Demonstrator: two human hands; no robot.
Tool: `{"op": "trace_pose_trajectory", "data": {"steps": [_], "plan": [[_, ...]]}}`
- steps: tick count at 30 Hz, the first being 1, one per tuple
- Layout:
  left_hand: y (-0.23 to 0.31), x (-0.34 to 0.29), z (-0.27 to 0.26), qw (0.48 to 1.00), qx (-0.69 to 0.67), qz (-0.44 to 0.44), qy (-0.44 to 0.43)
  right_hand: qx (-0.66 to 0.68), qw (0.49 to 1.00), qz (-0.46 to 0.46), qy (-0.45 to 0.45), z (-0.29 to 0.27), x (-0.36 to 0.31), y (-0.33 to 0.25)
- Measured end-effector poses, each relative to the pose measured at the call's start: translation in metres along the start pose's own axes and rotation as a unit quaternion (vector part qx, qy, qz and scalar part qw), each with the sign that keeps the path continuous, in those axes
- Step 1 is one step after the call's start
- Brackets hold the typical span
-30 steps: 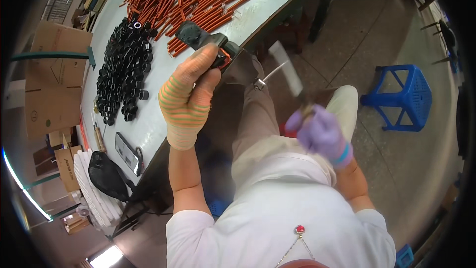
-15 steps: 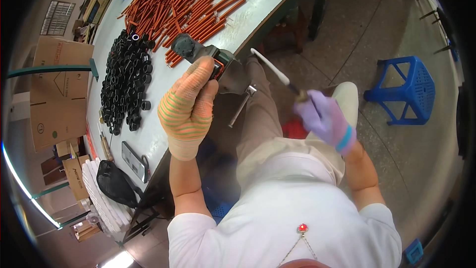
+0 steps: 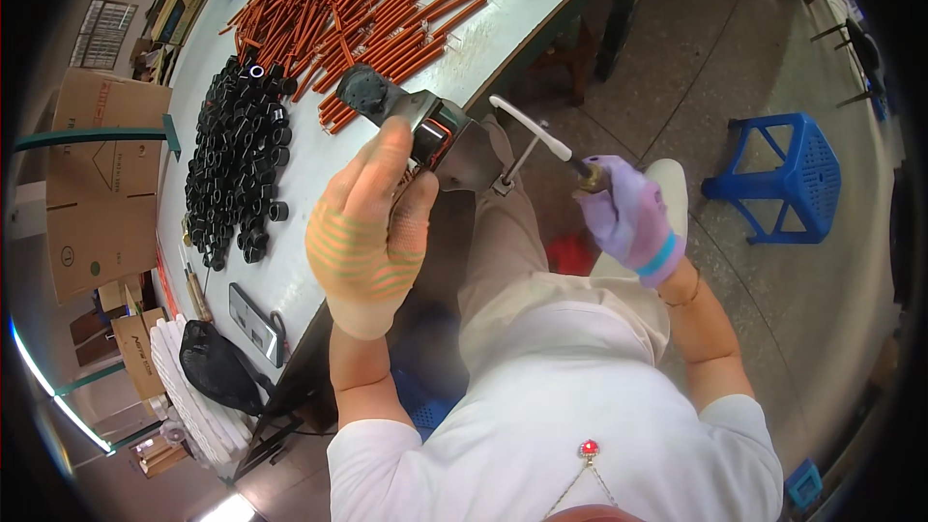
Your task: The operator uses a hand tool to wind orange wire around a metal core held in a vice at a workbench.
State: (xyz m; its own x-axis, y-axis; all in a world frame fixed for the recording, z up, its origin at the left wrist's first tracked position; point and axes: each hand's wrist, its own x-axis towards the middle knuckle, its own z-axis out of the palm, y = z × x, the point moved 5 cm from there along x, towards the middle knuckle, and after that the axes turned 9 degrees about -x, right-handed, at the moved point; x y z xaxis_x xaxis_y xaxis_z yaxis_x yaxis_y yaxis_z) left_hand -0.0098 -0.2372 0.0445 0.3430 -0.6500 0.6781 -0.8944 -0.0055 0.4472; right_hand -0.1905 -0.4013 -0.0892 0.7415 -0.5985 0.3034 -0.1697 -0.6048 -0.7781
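Note:
My left hand (image 3: 369, 232), in an orange and green striped glove, has its fingers and thumb closed around a small black part with an orange edge (image 3: 432, 140). That part sits at a dark metal clamp-like fixture (image 3: 469, 157) by the table edge. A thin metal bar (image 3: 522, 160) sticks out from the fixture, pointing up and to the right. My right hand (image 3: 630, 213), in a lavender glove, grips a tool with a curved white end (image 3: 530, 124) and a dark and brass-coloured handle. Its white end is near the fixture; contact cannot be told.
On the white table (image 3: 319, 217) lie a heap of orange rods with thin wire ends (image 3: 387, 24) and a pile of black rings (image 3: 237, 159). A phone (image 3: 255, 323) and black bag (image 3: 215, 367) lie nearer. A blue stool (image 3: 788, 177) stands at right; cardboard boxes (image 3: 106, 184) at left.
The metal bar has swung from pointing down-left to pointing up-right. My right hand has shifted slightly left and down with the tool. The black part shows more between my left fingers.

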Motion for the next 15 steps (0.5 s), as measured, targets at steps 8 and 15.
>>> {"op": "trace_pose_trajectory", "data": {"steps": [8,15], "plan": [[-0.011,0.002,-0.003,0.987,-0.084,-0.116,-0.071,0.118,0.956,0.193,-0.188,-0.006,0.003,-0.008],[-0.034,-0.014,0.015,0.96,-0.232,-0.156,0.005,0.237,0.954,0.144,-0.113,-0.005,0.001,-0.052]]}}
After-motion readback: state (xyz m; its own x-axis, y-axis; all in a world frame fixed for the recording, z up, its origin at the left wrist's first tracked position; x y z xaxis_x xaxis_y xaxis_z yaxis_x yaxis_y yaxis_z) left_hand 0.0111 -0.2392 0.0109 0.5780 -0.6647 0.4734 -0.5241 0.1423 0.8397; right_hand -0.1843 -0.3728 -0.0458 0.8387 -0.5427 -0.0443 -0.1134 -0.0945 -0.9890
